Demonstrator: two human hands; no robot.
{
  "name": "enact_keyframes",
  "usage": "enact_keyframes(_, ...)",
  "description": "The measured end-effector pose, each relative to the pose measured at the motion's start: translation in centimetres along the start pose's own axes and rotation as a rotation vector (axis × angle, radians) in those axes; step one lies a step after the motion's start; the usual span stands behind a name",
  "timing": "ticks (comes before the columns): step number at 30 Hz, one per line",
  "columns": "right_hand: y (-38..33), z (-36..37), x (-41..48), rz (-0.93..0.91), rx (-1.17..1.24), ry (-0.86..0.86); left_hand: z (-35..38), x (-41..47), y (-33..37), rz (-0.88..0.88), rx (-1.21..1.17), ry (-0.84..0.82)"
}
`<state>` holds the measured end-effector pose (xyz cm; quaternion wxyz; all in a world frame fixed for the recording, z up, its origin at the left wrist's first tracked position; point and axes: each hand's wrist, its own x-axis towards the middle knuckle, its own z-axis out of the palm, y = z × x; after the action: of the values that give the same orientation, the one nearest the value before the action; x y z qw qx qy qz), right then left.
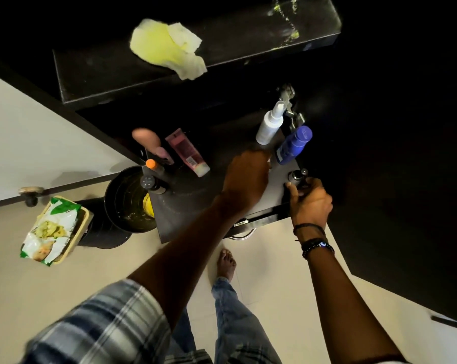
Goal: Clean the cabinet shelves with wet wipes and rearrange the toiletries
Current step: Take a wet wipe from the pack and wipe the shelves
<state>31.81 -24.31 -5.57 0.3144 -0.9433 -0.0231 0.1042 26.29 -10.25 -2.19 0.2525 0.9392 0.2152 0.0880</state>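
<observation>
While no label reads clearly, the right hand grips a dark pump bottle.

The left arm wears a plaid sleeve in navy, grey and white, rolled back short of the elbow so the forearm runs bare to the left hand, which carries no ring or band. Just behind the right hand, the wrist is wrapped by a thin black cord and, a little further up the arm, a black beaded bracelet with one blue-and-white eye bead. Below, faded blue jeans cover the legs, and a bare foot shows on the floor.
</observation>
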Motion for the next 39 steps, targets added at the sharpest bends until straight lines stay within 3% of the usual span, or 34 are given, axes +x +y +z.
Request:
enact_keyframes(15,0.0,0.6,-2.3,-0.067,0.109,-0.174,1.4,1.0,2.0,-0.011,-0.058,-0.07)
enact_keyframes(20,-0.5,1.5,-2.8,-0.104,0.131,-0.236,-0.7,-0.4,1.9,-0.009,-0.084,-0.024)
enact_keyframes(26,-4.0,4.5,-4.8,-0.249,0.116,-0.423,-5.7,-5.1,-2.4,-0.301,-0.211,0.119)
enact_keyframes(33,-9.6,10.0,-5.9,-0.484,0.045,-0.412,-8.8,-9.6,-8.5,-0.393,0.118,0.123)
enact_keyframes(39,-11.8,12.3,-5.6,-0.563,-0.154,-0.408,-9.0,-10.4,-10.7,-0.416,0.112,0.089)
